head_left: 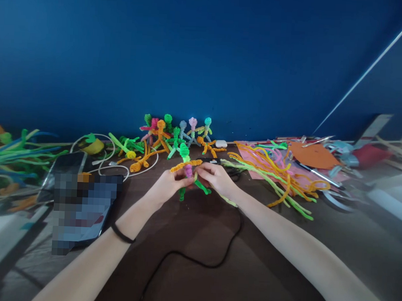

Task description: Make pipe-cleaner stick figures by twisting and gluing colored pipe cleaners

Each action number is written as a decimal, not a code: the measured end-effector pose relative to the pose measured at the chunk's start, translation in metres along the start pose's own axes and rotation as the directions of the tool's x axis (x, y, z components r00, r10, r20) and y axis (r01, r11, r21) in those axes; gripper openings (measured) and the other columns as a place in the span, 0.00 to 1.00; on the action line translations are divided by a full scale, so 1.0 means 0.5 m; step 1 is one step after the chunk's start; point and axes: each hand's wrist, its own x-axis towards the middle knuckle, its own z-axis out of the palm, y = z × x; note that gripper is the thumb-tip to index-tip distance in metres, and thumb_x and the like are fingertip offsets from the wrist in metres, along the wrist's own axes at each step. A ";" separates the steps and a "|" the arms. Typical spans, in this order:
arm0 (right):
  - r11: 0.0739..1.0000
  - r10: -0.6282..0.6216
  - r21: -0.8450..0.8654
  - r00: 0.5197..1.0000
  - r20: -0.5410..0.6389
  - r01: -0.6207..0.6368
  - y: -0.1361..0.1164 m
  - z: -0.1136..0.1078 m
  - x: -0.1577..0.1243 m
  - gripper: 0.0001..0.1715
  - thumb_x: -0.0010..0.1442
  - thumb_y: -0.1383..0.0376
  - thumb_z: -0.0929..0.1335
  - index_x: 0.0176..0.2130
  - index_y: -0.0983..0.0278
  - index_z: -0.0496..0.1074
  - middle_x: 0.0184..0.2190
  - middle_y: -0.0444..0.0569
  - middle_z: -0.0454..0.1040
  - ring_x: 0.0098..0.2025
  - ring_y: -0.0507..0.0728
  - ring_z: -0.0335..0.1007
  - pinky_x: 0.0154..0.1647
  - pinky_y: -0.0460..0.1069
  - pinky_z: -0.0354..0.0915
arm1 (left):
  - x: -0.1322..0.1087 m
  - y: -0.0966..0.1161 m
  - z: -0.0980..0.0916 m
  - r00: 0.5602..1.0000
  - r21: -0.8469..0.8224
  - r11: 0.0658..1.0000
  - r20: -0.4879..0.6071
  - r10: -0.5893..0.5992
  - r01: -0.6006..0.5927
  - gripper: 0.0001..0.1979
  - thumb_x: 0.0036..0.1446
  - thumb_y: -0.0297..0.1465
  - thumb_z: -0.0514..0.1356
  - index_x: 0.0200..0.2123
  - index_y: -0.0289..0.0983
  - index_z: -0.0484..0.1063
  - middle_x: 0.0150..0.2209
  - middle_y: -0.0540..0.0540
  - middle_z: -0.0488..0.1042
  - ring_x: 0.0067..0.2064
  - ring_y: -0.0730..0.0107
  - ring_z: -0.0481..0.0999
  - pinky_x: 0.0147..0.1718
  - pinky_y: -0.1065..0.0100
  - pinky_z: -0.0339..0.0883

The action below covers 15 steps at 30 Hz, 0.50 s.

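"What's at the worktop (191,230)'s back edge?"
"Dolls (161,130), a case (221,144) to their right."
"Toward the right edge?"
"Pipe cleaners (267,172), partly on paper (254,175)."
"And the left?"
"Device (91,212), before a cable (95,162)."

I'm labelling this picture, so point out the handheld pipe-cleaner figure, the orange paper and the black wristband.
Pipe-cleaner figure (188,170), head camera: its purple torso.
Orange paper (310,156), head camera: the sheet's middle.
Black wristband (121,236), head camera: its visible curve.

Head-worn view, facing forward and down over dark table (191,227), blue wall (191,57) ahead
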 end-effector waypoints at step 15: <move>0.979 -0.085 -0.187 0.996 -0.011 0.081 0.002 -0.005 -0.007 0.10 0.51 0.61 0.68 0.30 0.66 0.67 0.19 0.41 0.65 0.21 0.47 0.61 0.22 0.43 0.58 | 0.004 -0.002 0.003 0.997 -0.107 0.993 -0.060 -0.057 0.051 0.09 0.39 0.28 0.66 0.27 0.33 0.73 0.26 0.49 0.76 0.29 0.68 0.75 0.37 0.64 0.69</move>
